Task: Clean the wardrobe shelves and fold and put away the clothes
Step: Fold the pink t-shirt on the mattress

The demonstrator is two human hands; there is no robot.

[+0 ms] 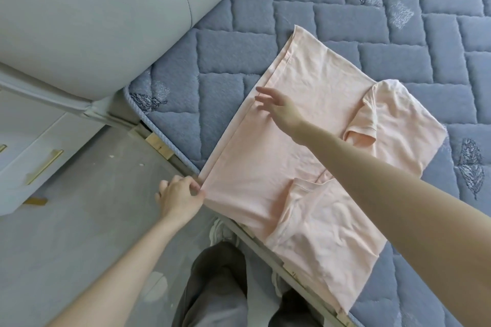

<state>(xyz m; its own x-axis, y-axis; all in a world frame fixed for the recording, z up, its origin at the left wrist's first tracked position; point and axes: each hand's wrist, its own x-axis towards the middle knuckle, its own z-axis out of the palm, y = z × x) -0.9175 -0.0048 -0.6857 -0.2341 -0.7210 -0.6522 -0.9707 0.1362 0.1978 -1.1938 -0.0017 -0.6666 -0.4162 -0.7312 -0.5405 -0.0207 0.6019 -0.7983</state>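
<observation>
A pale pink T-shirt [305, 146] lies spread flat on the blue quilted mattress [345, 8], both sleeves folded inward over its body. My left hand [180, 198] pinches the shirt's corner at the mattress edge. Over the shirt's long left edge, my right hand [276, 110] reaches with fingers straight and spread, touching or hovering just above the fabric.
A grey padded headboard [93, 16] stands at the upper left. A white drawer unit with gold handles [39, 146] sits at the left on the grey floor [93, 233]. My legs and shoes stand against the bed frame's edge [260, 247].
</observation>
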